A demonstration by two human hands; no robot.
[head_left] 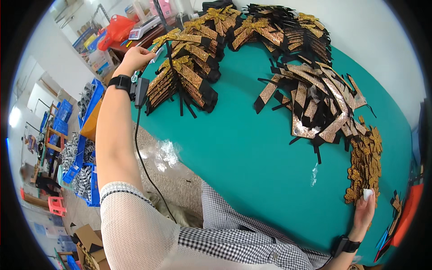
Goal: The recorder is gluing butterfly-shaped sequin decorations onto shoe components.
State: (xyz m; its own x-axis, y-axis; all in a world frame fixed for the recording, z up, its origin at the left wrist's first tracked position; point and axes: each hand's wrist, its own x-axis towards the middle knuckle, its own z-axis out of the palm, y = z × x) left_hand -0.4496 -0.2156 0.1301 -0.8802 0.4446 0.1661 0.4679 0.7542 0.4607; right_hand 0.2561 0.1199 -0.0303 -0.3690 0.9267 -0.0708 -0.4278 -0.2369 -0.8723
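My left hand (137,59) reaches to the far left side of the table. Its fingers are pinched at the left end of a gold glitter bow (182,38), which lies over the stacked bows. Just below it stands another stack of glitter bows (177,78) with black ribbon tails. My right hand (364,210) is at the near right, fingers drawn together at the lower end of a heap of gold glitter cutouts (365,155). Something white (367,194) shows at its fingertips; what the fingers hold is hidden.
Loose pink-gold glitter strips with black ribbons (321,101) lie in a heap on the green table (234,144). More stacked bows (258,31) line the far edge. A black cable (144,157) hangs from my left wrist. Blue bins (90,180) stand on the floor at left.
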